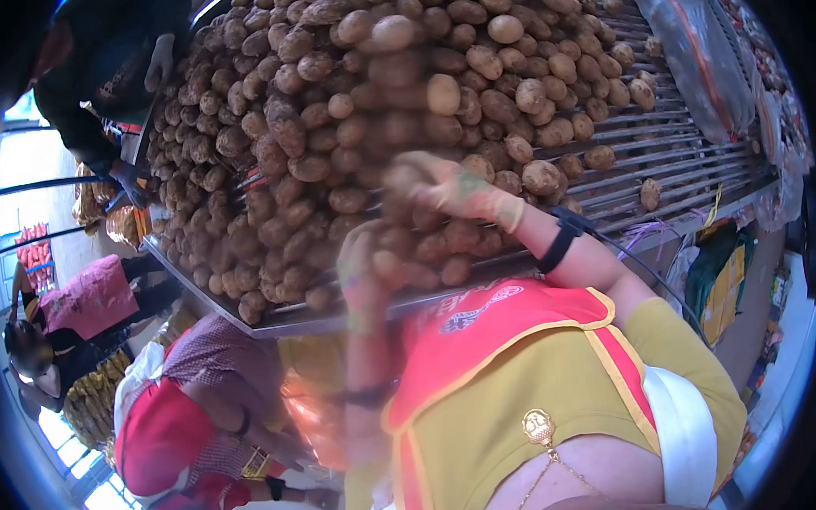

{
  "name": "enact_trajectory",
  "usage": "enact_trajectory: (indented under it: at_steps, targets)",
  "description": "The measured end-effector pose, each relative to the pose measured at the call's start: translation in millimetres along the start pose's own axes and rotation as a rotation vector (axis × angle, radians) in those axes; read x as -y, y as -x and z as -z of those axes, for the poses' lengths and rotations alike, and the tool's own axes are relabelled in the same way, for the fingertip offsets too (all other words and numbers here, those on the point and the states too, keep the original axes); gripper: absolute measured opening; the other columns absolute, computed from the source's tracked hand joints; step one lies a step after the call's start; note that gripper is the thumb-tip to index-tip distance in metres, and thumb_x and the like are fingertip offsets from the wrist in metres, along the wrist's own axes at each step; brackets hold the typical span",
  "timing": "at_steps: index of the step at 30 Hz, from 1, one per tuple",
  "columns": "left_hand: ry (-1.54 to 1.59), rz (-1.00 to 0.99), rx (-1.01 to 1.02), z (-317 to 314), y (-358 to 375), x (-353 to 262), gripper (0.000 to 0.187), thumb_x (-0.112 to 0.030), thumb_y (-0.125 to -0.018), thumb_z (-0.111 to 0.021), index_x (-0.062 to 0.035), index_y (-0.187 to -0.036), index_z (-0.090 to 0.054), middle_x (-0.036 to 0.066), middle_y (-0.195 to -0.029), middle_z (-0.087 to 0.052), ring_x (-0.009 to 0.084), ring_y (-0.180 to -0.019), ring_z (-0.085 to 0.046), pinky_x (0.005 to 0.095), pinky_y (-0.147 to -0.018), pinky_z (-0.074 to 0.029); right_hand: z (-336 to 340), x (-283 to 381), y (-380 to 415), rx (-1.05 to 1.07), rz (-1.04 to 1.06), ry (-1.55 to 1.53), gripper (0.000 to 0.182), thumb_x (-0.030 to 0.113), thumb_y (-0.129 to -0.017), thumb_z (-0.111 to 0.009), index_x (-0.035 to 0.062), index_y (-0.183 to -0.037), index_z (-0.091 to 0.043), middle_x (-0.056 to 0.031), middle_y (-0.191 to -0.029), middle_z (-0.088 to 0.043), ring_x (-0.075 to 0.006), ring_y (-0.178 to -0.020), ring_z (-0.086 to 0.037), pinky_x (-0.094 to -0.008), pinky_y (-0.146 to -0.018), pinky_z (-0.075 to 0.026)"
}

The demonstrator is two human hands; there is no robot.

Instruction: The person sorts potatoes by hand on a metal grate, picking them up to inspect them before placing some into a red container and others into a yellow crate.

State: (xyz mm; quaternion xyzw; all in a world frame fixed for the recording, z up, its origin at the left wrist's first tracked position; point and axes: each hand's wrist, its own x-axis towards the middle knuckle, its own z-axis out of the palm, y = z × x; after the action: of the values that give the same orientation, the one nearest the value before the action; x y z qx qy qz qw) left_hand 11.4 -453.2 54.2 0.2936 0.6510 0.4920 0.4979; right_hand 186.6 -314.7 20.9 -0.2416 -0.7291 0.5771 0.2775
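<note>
A large heap of brown, soil-marked potatoes (305,124) covers a metal-framed table in front of me. My right hand (446,189), in a pale glove with green stains, reaches over the heap. Its fingers curl around a blurred potato (407,176). My left hand (364,270), also gloved, is at the near edge of the heap beside several potatoes. Motion smears its fingers, so their grip does not show. Part of the heap beyond my hands is blurred too.
Metal roller bars (693,169) run along the right, with a clear plastic sheet (689,56) beyond. At the left edge a co-worker's gloved hand (134,184) is by the heap. Another person in red (172,434) bends at lower left, near an orange bag (313,411).
</note>
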Motion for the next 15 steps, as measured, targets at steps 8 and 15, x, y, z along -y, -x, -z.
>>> enact_trajectory:
  at_steps: [8, 15]
  targets:
    - [0.508, 0.337, 0.491, -19, -5, 20, 0.060, -0.048, -0.100, -0.052, -0.0034, -0.139, -0.046, 0.014, -0.131, -0.057, 0.0230, -0.116, -0.057, 0.0368, -0.101, -0.047, -29, 28, 20, -0.002, -0.113, -1.321, 0.060, 0.046, -0.100, -0.049, -0.0005, -0.137, -0.048, -0.0109, -0.122, -0.060, -0.0244, -0.116, -0.057, -0.0365, -0.105, -0.043]
    - [0.599, 0.277, 0.434, -52, 8, -62, 0.040, -0.028, -0.098, -0.058, -0.0054, -0.129, -0.049, 0.003, -0.111, -0.058, 0.0110, -0.091, -0.055, 0.0261, -0.078, -0.048, -20, 57, 19, -0.184, 0.019, 0.108, 0.045, 0.024, -0.087, -0.071, 0.0070, -0.128, -0.060, -0.0157, -0.122, -0.055, -0.0295, -0.108, -0.059, -0.0390, -0.098, -0.048]
